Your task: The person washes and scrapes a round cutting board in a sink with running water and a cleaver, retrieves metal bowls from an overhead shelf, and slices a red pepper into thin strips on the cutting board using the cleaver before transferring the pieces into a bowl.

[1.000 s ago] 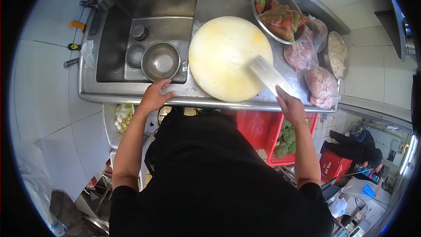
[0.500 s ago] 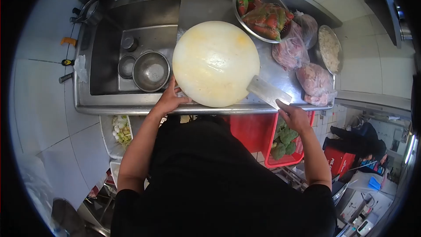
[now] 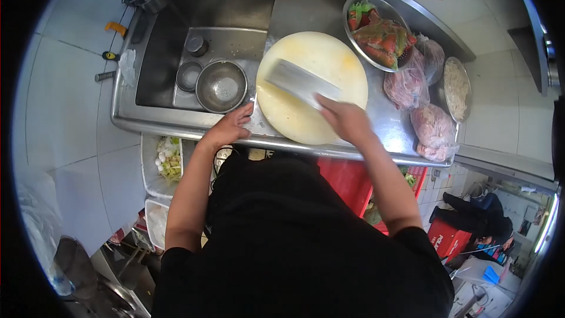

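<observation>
A round, pale yellow cutting board point(image 3: 294, 121) lies on the steel counter. My right hand point(image 3: 346, 119) is closed around the handle end of a cleaver point(image 3: 303, 82), whose wide blade is over the board's middle and left part, slightly blurred. Whether the blade touches the board I cannot tell. To the left of the board, my left hand point(image 3: 227, 128) rests at the counter's front edge with its fingers stretched out, holding nothing. A small gap separates it from the board. Just beyond its fingertips is a metal bowl point(image 3: 221, 86) in the sink.
The sink point(image 3: 159, 65) also holds a small bowl point(image 3: 189, 76) and a cup point(image 3: 197, 46). Behind the board on the right are a colander point(image 3: 376, 62) of bagged red peppers point(image 3: 382, 41), bagged meat point(image 3: 432, 129) and a bowl of pale food point(image 3: 456, 88). Below stands a red crate point(image 3: 347, 182).
My right hand has swung the cleaver leftward from the board's right edge to across its top. My left hand has come away from the board's rim. The whole view has shifted.
</observation>
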Tool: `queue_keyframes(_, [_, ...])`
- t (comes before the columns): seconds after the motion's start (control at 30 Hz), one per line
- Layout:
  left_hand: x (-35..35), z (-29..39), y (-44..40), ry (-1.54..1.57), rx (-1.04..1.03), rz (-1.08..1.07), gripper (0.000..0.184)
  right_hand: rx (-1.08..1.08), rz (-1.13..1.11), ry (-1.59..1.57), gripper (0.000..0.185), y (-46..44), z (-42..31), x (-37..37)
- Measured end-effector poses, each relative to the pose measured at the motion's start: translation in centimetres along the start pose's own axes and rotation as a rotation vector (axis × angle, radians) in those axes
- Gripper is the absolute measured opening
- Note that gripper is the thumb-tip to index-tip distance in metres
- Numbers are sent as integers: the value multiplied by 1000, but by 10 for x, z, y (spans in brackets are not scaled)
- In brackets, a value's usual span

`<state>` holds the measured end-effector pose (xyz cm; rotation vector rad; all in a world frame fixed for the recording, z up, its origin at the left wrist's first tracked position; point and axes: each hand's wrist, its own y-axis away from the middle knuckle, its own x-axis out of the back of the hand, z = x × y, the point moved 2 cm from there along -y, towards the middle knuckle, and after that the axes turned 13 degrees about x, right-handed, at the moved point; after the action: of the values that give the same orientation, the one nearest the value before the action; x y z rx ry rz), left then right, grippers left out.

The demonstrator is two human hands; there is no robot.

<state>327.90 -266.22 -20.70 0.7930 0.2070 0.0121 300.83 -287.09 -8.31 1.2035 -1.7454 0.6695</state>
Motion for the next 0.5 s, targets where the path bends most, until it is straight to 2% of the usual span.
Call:
queue_keyframes(0.07, [6,6,32,-45,-23,82,88,-131,-145,93,43,62,15,27])
queue_keyframes(0.2, [23,10,96,-244,-83,238,81,-302,-317,181,44,154,0,63])
queue_keyframes(0.3, [33,5,113,-148,-35,261,75,-216,-379,150,47,154,-16,40])
queue_keyframes(0.33, [36,4,109,-146,-57,228,73,-69,-257,143,49,140,-16,20])
queue_keyframes(0.37, [38,4,104,-143,-81,199,72,-153,-278,31,48,111,-28,9])
queue_keyframes(0.43, [37,12,80,-221,-98,173,70,-202,-350,4,45,35,-43,-19])
queue_keyframes(0.5, [24,30,72,-303,-122,153,68,-31,-144,19,43,-31,-46,-43])
